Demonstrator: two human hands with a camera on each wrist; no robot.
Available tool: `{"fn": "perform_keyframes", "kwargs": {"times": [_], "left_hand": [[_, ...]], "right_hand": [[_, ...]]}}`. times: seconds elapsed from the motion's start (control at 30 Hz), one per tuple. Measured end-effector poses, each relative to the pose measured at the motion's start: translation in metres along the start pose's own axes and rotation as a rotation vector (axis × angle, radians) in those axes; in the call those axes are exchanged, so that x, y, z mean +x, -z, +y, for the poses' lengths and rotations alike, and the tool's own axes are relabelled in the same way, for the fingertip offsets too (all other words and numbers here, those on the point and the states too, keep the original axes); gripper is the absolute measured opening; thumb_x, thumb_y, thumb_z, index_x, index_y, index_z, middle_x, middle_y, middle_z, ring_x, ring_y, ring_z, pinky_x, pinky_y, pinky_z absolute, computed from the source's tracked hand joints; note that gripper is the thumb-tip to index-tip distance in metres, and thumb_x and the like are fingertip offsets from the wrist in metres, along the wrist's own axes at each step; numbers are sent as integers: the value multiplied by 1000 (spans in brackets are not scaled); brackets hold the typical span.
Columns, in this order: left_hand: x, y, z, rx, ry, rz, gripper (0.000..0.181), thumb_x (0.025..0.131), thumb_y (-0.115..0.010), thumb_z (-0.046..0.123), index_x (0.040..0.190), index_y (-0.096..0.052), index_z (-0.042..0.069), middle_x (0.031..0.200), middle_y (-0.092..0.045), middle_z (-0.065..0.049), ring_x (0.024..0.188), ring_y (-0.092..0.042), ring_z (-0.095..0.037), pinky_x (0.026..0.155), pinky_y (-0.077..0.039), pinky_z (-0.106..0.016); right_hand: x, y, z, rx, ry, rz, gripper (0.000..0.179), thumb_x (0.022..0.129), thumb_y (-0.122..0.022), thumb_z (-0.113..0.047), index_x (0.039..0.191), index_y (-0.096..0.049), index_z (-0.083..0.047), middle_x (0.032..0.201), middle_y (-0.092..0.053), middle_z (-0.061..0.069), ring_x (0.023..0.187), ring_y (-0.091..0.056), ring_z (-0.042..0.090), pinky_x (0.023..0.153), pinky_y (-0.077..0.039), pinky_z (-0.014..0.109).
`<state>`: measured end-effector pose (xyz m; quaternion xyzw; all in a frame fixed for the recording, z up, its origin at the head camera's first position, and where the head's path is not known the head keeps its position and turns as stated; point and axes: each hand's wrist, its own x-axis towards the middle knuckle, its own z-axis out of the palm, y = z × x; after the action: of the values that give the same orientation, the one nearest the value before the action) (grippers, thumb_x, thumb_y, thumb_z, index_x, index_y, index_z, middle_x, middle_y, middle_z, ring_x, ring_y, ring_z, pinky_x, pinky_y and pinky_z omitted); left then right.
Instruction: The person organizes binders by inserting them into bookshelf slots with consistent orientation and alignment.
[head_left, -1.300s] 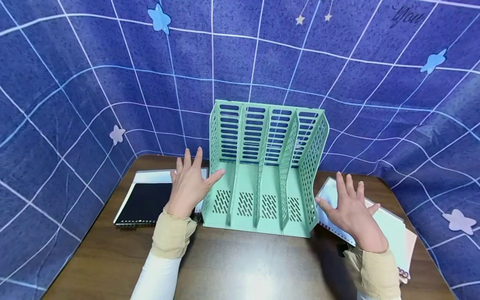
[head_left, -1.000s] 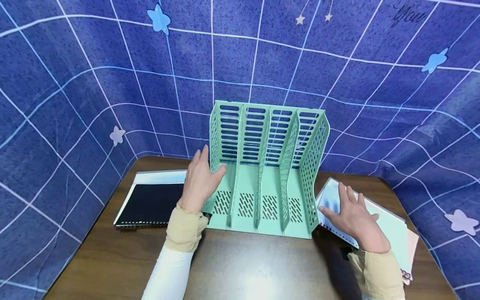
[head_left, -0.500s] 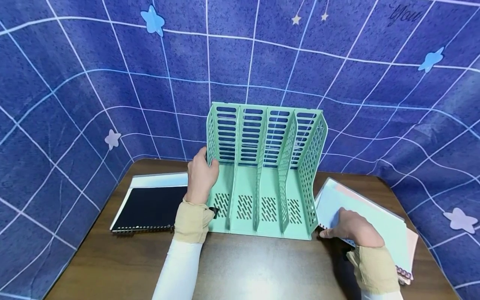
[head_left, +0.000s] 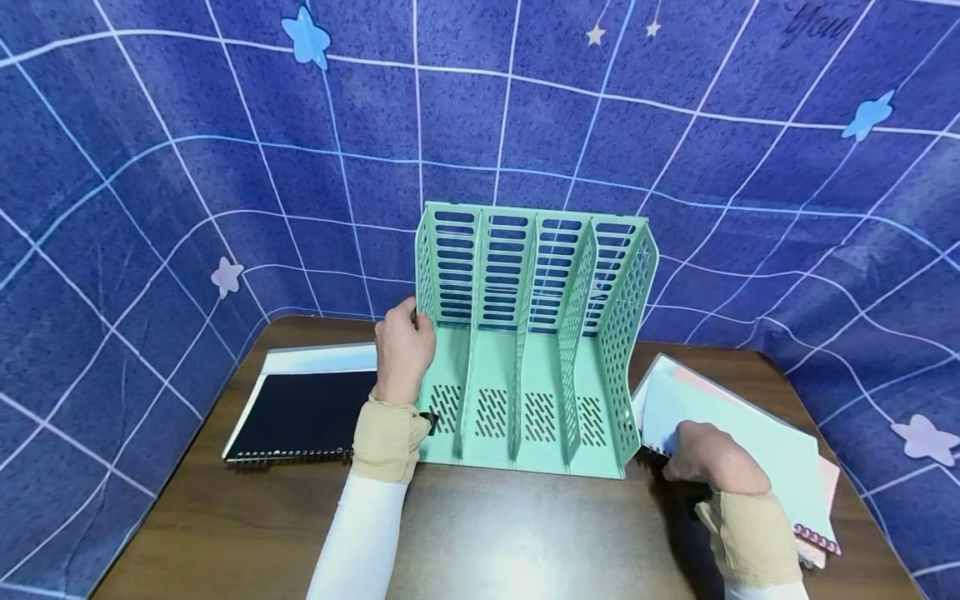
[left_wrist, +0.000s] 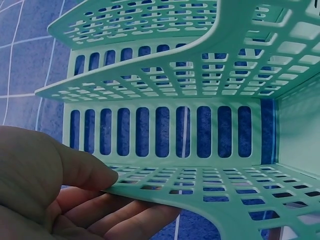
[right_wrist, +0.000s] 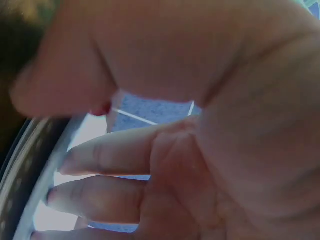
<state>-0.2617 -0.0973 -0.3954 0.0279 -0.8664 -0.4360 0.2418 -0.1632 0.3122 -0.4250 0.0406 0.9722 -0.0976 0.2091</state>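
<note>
L hand [head_left: 405, 346] now rnd rack wall [left_wrist: 235, 202]

Left hand [head_left: 405, 348]: at nine o'clock of the green rack [head_left: 495, 357], its fingertips escape us in the head view.
Black notebook [head_left: 303, 414]: its three o'clock end we lose behind this hand.
Right hand [head_left: 716, 460]: blurred in the right wrist view.
Notebook pile [head_left: 791, 467]: at four o'clock, too covered for us to count.
</note>
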Motion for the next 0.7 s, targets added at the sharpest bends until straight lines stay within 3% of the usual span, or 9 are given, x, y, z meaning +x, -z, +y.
{"fn": "perform_keyframes", "kwargs": {"times": [0.2, 0.37, 0.47, 0.57, 0.7], "left_hand": [[1, 0, 0, 3, -3, -6, 18, 99, -52, 5, 85, -63, 6, 67, -59, -10, 61, -56, -31, 58, -43, -40], [-1, 0, 1, -2, -6, -5, 18, 99, -51, 4, 83, -61, 5, 67, -58, -10, 60, -55, -32, 57, -42, -41], [-1, 0, 1, 2, -5, 2, 19, 98, -52, 3, 80, -59, 7, 65, -56, -9, 60, -53, -31, 56, -41, -40], [-2, 0, 1, 1, -5, 1, 20, 99, -52, 3, 80, -58, 8, 64, -55, -10, 57, -51, -31, 55, -39, -40], [-2, 0, 0, -14, -13, 2, 18, 99, -52, 2, 87, -65, 8, 67, -61, -10, 56, -53, -31, 54, -40, -40]], "right_hand": [[-2, 3, -2, -23, 31, 20, 7, 79, -63, -10, 77, -58, -5, 80, -56, 12, 72, -52, 29, 65, -46, 44], [-10, 7, 1, 27, 66, 126, 28, 97, -56, -22, 75, -57, -5, 77, -58, 13, 71, -56, 29, 63, -47, 47], [-14, 13, 7, 40, 80, 182, 25, 95, -58, -19, 75, -57, -5, 78, -61, 15, 72, -60, 32, 64, -49, 51], [-19, 20, 13, 34, 89, 237, 6, 81, -60, -6, 76, -57, -5, 80, -62, 17, 74, -63, 35, 65, -50, 55], [-28, 28, 17, 47, 114, 334, 12, 78, -61, -5, 69, -53, -7, 73, -61, 15, 68, -62, 36, 62, -48, 57]]}}
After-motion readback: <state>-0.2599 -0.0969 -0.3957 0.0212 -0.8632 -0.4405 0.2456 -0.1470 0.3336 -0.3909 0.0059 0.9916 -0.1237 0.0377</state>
